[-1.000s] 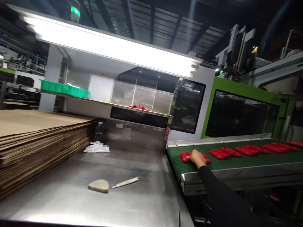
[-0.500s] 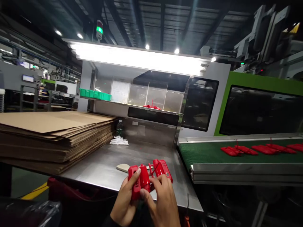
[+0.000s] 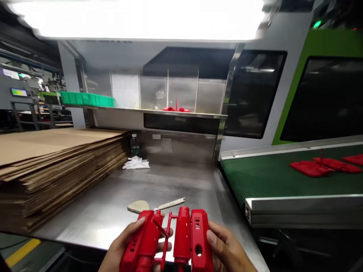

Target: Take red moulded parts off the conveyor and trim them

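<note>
I've got the red moulded part set [image 3: 170,241] low over the table [image 3: 176,185] edge — left hand [image 3: 119,253] and right hand [image 3: 227,249] fingers closed on its outer shells — looks light, stiff, thin runner likely snaps, so grip the shells.

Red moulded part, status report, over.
Left hand and right hand both grip the red moulded part. Held above steel table edge. Knife beyond, apart.
</note>
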The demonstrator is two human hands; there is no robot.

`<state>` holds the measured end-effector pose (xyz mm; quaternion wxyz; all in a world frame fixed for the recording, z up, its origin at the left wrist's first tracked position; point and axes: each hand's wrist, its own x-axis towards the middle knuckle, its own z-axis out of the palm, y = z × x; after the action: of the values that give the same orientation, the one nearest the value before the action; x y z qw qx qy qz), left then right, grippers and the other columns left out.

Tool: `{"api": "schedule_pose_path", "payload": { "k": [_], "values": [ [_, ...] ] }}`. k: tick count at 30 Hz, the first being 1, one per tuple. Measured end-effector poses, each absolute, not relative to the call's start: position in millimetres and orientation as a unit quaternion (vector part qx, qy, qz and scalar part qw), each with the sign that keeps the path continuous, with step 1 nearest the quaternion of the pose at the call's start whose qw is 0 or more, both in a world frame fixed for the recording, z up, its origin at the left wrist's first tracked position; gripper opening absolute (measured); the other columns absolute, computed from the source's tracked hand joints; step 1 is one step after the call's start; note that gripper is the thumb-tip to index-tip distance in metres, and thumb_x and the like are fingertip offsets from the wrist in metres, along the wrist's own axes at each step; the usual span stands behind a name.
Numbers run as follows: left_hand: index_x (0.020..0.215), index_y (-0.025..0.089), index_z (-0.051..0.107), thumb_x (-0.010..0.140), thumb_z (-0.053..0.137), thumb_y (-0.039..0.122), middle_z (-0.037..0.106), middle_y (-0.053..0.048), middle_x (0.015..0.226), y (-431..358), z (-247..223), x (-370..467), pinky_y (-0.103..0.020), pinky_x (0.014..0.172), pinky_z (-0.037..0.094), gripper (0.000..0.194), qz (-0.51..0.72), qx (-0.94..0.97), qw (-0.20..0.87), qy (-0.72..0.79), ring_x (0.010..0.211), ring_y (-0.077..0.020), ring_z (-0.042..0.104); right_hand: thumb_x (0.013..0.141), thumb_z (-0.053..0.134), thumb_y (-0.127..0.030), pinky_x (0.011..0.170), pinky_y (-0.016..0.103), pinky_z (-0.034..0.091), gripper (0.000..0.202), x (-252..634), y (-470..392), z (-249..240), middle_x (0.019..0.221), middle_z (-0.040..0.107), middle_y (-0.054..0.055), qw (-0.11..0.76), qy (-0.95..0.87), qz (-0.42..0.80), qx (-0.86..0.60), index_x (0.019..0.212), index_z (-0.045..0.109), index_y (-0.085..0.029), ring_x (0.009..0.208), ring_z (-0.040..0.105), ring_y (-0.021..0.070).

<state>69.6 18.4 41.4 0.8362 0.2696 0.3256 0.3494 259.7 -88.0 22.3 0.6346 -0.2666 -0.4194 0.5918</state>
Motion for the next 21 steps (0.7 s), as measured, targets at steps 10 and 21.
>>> {"api": "schedule_pose_path", "payload": {
  "k": [10,21],
  "values": [
    [0.095,0.023,0.076,0.076,0.075,0.034,0.076,-0.01,0.093,66.3,-4.8,75.1,-0.042,0.058,0.059,0.023,0.353,0.302,0.862,0.202,0.075,-0.0343,0.071,0.088,0.065,-0.039,0.099,0.032,0.046,0.048,265.9,-68.6,18.6,0.126,0.064,0.009,0.631,-0.453,0.531,-0.34,0.134,0.055,-0.027,0.118,0.059,0.0227],
    [0.115,0.016,0.069,0.087,0.054,0.061,0.07,-0.017,0.116,67.0,4.5,61.2,-0.051,0.086,0.055,0.055,0.295,0.389,0.869,0.08,0.105,-0.0409,0.065,0.087,0.065,-0.043,0.084,0.03,0.05,0.05,276.0,-59.9,-32.7,0.12,0.066,0.012,0.667,-0.426,0.498,-0.353,0.132,0.055,-0.024,0.109,0.062,0.0237]
  ]
}}
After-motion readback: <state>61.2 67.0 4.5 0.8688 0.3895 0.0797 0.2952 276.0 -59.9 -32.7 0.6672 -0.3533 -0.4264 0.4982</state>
